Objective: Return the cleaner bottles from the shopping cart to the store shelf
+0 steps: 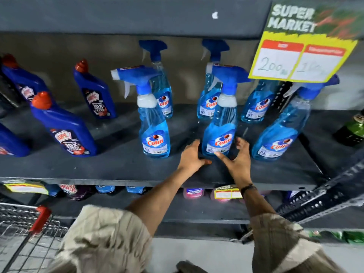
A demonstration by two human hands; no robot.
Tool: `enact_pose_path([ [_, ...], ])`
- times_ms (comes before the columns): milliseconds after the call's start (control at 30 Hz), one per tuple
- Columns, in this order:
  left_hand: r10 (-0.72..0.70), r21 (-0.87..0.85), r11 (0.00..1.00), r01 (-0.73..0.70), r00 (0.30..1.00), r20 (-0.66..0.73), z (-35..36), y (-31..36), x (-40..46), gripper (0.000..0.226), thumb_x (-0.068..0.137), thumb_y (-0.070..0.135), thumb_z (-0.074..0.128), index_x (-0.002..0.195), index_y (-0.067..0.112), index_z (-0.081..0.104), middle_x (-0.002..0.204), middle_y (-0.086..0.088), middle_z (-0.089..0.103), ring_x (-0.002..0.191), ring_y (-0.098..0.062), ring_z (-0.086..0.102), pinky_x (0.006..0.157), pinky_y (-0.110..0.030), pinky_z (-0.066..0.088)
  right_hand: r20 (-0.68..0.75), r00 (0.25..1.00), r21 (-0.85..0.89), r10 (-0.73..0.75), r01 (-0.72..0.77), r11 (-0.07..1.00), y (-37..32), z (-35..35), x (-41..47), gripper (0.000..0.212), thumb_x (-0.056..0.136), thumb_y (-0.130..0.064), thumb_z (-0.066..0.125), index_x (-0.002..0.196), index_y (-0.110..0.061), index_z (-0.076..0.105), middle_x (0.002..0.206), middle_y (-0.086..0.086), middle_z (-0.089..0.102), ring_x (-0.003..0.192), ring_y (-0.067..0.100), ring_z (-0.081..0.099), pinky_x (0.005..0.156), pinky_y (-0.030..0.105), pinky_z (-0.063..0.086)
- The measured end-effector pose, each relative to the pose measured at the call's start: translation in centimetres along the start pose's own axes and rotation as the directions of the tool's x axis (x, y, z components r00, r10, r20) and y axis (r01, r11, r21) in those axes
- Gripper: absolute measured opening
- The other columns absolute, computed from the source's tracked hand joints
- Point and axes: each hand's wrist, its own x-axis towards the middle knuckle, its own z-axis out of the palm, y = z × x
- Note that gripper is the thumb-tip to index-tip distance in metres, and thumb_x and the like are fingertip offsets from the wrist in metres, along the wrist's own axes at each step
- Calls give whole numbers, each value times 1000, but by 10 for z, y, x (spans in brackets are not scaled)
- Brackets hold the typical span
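While both hands are reaching onto the shelf (118,168), a spray bottle (219,134) is standing upright between them, near the shelf's front edge and somewhat right of its middle. The left hand (192,156) is lying against the bottle's lower left side with its fingers curled loosely, thumb stretched along the shelf under the bottle's front. The right hand (237,160) is sitting just right of the base with fingers spread apart; its forefinger is touching the label, while the other fingers are standing off the bottle. Neither hand is clamped on it.

Two more spray bottles are sharing the front row: one (154,134) to the left and one (279,138) to the right, leaning toward the shelf's right edge in this wide view. Three others are standing behind them near the back edge: one (161,91), one (208,95) and one (258,105) partly hidden by a yellow price sign (301,58) hanging from the shelf above. Dark blue bottles with red caps are filling the shelf's left half, the nearest (65,129) close to the front edge and another (94,93) further back.

Beige sleeves (102,239) are covering the upper arms, and a dark band (247,188) is circling the right wrist. A wire cart (25,229) with a red handle is showing at the lower left, below the shelf.
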Motion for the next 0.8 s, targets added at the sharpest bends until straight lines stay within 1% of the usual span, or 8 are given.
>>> enact_pose_path([
  [33, -19, 11, 1000, 19, 1000, 25, 2, 5, 6, 72, 59, 12, 83, 120, 2, 46, 122, -19, 61, 116, -33, 54, 97, -46, 46, 42, 999, 18, 23, -24, 1000, 1, -4, 4, 82, 63, -22, 83, 129, -6, 38, 131, 12, 51, 118, 24, 52, 101, 34, 44],
  [100, -59, 7, 998, 59, 997, 42, 4, 9, 16, 76, 59, 14, 83, 124, 6, 44, 125, -17, 61, 117, -32, 55, 98, -47, 46, 133, 988, -10, 81, -80, 997, 4, -10, 12, 87, 64, -27, 83, 134, -11, 34, 137, 8, 51, 123, 21, 51, 103, 35, 44],
  [233, -85, -17, 996, 86, 995, 53, 5, 8, 21, 72, 59, 13, 83, 123, 7, 49, 125, -16, 62, 115, -29, 57, 99, -42, 47, 270, 957, -213, 107, -49, 976, 6, -13, 19, 61, 68, -31, 79, 117, -8, 51, 119, 13, 65, 108, 28, 61, 94, 47, 51],
  [333, -93, -78, 992, 97, 994, 54, 5, 7, 19, 71, 59, 6, 82, 121, 5, 50, 125, -15, 62, 114, -26, 58, 94, -31, 46, 260, 961, -215, 99, -43, 976, 7, -11, 17, 55, 69, -29, 78, 112, -6, 53, 115, 14, 66, 102, 28, 62, 90, 48, 53],
  [433, -86, -102, 991, 92, 995, 59, 2, 6, 14, 72, 59, 4, 82, 122, 5, 49, 125, -16, 62, 114, -25, 57, 94, -30, 45, 244, 965, -190, 91, -45, 981, 6, -10, 11, 53, 69, -28, 78, 112, -9, 54, 116, 11, 66, 96, 18, 62, 87, 35, 54],
  [533, -76, -110, 990, 83, 995, 65, 0, 5, 11, 72, 60, 5, 81, 124, 6, 48, 127, -15, 61, 116, -25, 56, 95, -29, 44, 229, 972, -162, 61, -23, 986, 5, -8, 9, 52, 69, -27, 78, 113, -10, 55, 116, 10, 67, 94, 15, 61, 84, 30, 52],
  [700, -63, -71, 995, 65, 997, 41, -1, 3, 1, 71, 62, 8, 81, 125, 6, 48, 127, -14, 60, 118, -25, 54, 92, -24, 42, 208, 977, -135, 51, -24, 991, 4, -9, -1, 61, 69, -28, 79, 120, -7, 52, 122, 11, 63, 104, 20, 61, 87, 27, 50],
  [800, -57, -4, 998, 57, 998, -22, -3, -4, -4, 61, 65, 10, 79, 119, 3, 51, 123, -16, 61, 115, -27, 55, 96, -31, 43, 113, 994, -44, 13, -8, 999, 2, -7, -8, 70, 71, -30, 77, 130, -8, 46, 128, 10, 59, 113, 20, 58, 91, 26, 49],
])
